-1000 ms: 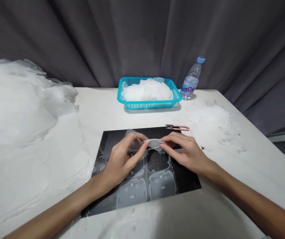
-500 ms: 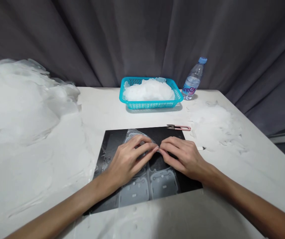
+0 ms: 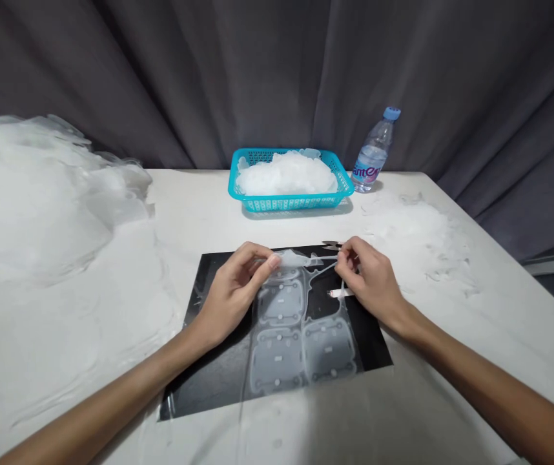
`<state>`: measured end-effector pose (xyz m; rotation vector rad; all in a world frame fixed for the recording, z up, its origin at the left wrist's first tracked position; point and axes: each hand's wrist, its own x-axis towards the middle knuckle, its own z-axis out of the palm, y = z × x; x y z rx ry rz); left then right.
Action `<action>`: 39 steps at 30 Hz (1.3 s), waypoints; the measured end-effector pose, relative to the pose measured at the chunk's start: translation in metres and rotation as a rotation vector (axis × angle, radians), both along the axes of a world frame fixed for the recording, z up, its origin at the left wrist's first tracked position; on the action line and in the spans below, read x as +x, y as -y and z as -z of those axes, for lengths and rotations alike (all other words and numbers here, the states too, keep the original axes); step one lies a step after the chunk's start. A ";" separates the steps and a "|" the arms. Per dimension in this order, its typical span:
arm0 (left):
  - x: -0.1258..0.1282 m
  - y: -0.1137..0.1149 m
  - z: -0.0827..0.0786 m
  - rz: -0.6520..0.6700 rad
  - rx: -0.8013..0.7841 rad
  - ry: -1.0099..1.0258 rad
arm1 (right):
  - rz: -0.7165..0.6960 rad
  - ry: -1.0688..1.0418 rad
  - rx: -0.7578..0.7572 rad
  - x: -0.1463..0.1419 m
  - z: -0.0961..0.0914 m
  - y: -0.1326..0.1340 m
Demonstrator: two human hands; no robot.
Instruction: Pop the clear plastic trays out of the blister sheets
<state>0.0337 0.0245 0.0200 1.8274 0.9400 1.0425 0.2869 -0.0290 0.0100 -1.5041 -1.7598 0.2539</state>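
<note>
A translucent molded sheet [image 3: 278,357] with several rounded, panel-like pieces lies on a black board [image 3: 209,374]; a gap shows in its upper right. At the sheet's far edge, my left hand [image 3: 238,290] pinches a lifted translucent piece [image 3: 292,259] between thumb and fingers. My right hand [image 3: 371,278] is closed on the thin edge strip [image 3: 324,259] of the sheet, stretched between the two hands. Below its fingers a short white stick [image 3: 339,293] pokes out; whether the hand holds it I cannot tell. Pink-handled thread snips [image 3: 331,245] lie partly hidden behind the right hand.
A blue basket [image 3: 291,203] of translucent pieces stands at the back, beside a water bottle [image 3: 371,155]. A large heap of translucent sheets [image 3: 39,206] covers the left side. Thin scraps [image 3: 417,232] are scattered at right. A grey curtain [image 3: 257,71] hangs behind the table.
My hands have moved apart and slightly away from me, lifting the sheet's far edge. The sheet has shifted right. The white stick now shows left of my right hand instead of right of it.
</note>
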 end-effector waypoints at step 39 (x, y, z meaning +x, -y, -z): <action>0.012 0.004 -0.002 -0.053 -0.613 0.327 | -0.377 -0.730 -0.219 -0.024 0.004 0.008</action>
